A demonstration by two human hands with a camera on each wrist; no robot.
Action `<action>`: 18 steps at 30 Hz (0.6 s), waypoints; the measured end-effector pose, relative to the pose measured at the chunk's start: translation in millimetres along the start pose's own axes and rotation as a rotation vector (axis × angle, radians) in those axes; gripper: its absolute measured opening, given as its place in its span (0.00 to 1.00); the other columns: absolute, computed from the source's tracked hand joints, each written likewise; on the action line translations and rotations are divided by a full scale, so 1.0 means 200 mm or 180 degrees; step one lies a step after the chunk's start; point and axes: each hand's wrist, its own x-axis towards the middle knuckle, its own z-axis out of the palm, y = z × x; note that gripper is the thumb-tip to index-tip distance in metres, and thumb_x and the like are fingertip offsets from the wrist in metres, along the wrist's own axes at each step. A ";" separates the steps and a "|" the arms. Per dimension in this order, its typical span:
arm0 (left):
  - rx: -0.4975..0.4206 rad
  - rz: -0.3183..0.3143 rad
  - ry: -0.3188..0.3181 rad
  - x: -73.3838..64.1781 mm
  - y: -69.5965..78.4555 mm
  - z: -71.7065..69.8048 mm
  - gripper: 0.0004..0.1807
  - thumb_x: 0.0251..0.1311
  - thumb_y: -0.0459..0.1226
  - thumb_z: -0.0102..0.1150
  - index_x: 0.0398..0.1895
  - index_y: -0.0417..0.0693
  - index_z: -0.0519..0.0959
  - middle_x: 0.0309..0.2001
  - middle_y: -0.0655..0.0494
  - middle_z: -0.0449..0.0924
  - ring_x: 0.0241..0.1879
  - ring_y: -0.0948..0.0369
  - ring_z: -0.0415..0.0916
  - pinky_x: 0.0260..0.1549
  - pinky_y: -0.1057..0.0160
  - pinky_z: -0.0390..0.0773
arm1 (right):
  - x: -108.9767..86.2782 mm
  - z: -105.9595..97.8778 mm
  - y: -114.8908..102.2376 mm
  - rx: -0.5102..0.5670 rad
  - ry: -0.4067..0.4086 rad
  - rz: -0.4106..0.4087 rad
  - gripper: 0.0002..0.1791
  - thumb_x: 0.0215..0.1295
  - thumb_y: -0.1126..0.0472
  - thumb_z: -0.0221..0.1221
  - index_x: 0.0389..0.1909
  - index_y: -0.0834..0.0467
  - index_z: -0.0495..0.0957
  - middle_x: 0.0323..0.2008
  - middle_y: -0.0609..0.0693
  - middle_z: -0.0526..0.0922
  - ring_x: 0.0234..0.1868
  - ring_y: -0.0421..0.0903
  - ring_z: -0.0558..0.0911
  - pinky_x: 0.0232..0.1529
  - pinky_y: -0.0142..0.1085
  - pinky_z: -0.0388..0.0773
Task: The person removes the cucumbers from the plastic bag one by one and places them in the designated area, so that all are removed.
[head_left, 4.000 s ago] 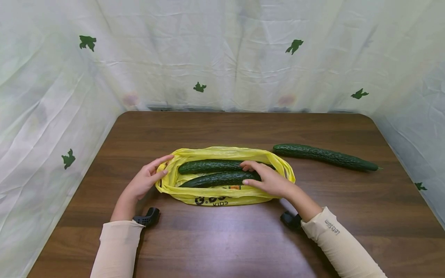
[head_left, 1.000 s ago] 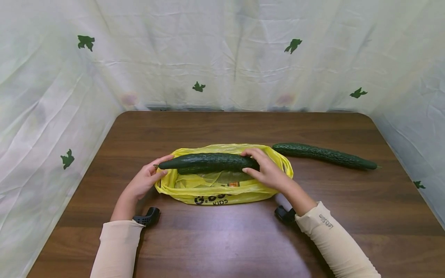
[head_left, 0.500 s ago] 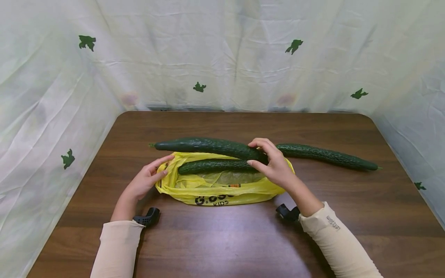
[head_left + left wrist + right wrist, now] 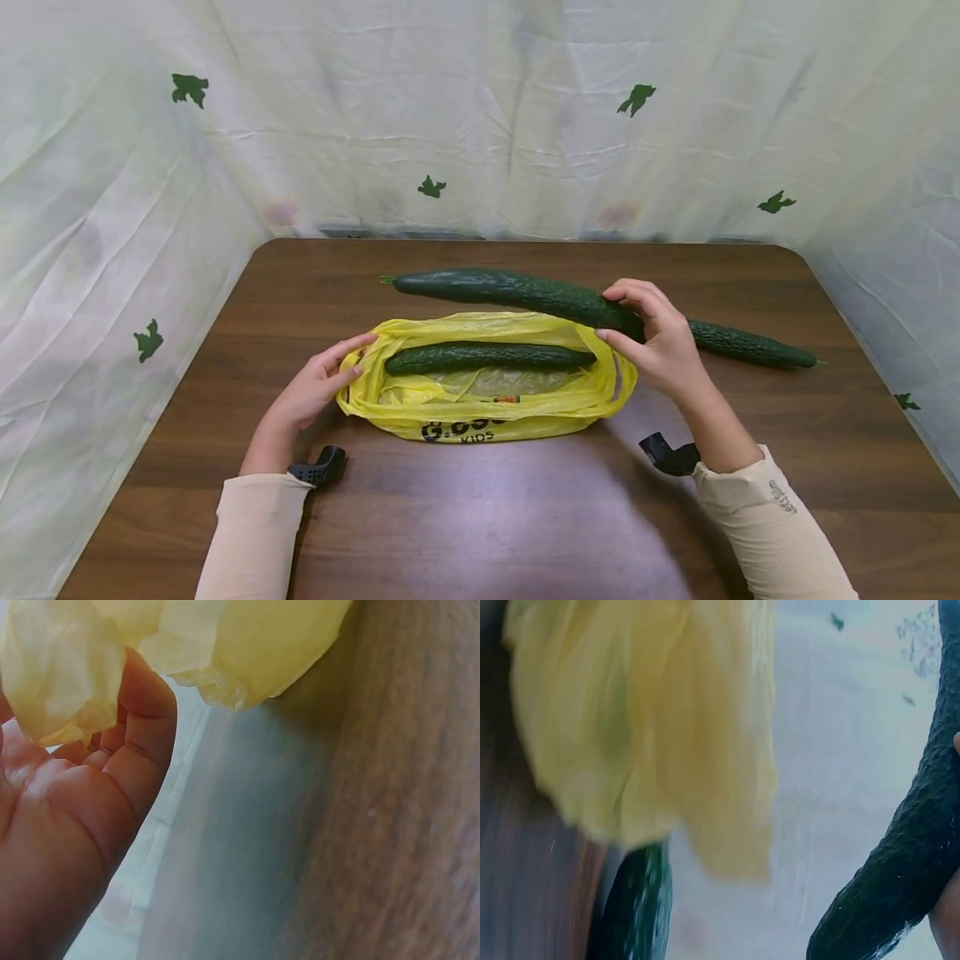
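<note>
My right hand (image 4: 660, 337) grips a long dark green cucumber (image 4: 495, 287) near its right end, in the air behind and above the bag. Its stem end points left. An open yellow plastic bag (image 4: 487, 429) with black lettering lies on the table, and a second cucumber (image 4: 480, 357) rests inside along its back wall. At the bag's left end, my left hand (image 4: 318, 383) holds the rim between thumb and fingers. The left wrist view shows the fingers (image 4: 146, 712) bent at the yellow plastic (image 4: 64, 671). In the right wrist view, the held cucumber (image 4: 900, 862) curves down the right side.
A third cucumber (image 4: 750, 343) lies on the brown wooden table (image 4: 480, 517) to the right, partly hidden behind my right hand. A pale curtain (image 4: 525, 125) with green bird-like shapes encloses the table at the back and sides.
My right hand has taken one of two cucumbers out of the bag, lifting it up and then carrying it back and to the right. The left hand has stayed at the bag's left rim.
</note>
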 end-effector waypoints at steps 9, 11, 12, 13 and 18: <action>0.0005 0.0000 0.0024 0.00 0.00 0.00 0.26 0.65 0.33 0.45 0.66 0.43 0.57 0.66 0.43 0.49 0.56 0.63 0.58 0.45 0.71 0.69 | -0.10 -0.18 -0.03 -0.0151 0.0268 0.0188 0.26 0.36 0.90 0.58 0.42 0.77 0.70 0.44 0.66 0.70 0.46 0.44 0.70 0.47 0.28 0.67; 0.0007 0.0024 0.0017 0.00 0.00 0.00 0.26 0.65 0.33 0.45 0.66 0.42 0.57 0.66 0.42 0.49 0.55 0.63 0.59 0.44 0.71 0.70 | -0.13 -0.22 -0.01 -0.0203 0.0299 0.0251 0.26 0.35 0.90 0.58 0.42 0.77 0.70 0.44 0.65 0.70 0.45 0.44 0.71 0.45 0.27 0.68; 0.0005 0.0038 0.0011 0.00 0.00 0.00 0.26 0.65 0.33 0.45 0.66 0.42 0.57 0.66 0.41 0.49 0.54 0.63 0.59 0.44 0.71 0.70 | -0.14 -0.24 0.00 -0.0224 0.0312 0.0285 0.26 0.35 0.90 0.58 0.42 0.77 0.70 0.44 0.65 0.70 0.44 0.44 0.71 0.45 0.27 0.69; 0.0003 0.0038 0.0011 0.00 0.00 0.00 0.26 0.65 0.32 0.45 0.66 0.42 0.57 0.66 0.42 0.49 0.54 0.63 0.59 0.43 0.71 0.70 | -0.16 -0.26 0.02 -0.0246 0.0328 0.0313 0.26 0.34 0.90 0.59 0.42 0.77 0.70 0.44 0.64 0.71 0.44 0.44 0.71 0.45 0.26 0.69; -0.0002 0.0045 0.0009 -0.01 0.01 0.00 0.26 0.65 0.32 0.45 0.66 0.41 0.56 0.66 0.41 0.48 0.54 0.63 0.59 0.42 0.71 0.70 | -0.24 -0.37 0.12 -0.0372 0.0424 0.0388 0.28 0.31 0.90 0.60 0.42 0.75 0.73 0.44 0.59 0.73 0.43 0.43 0.72 0.42 0.25 0.69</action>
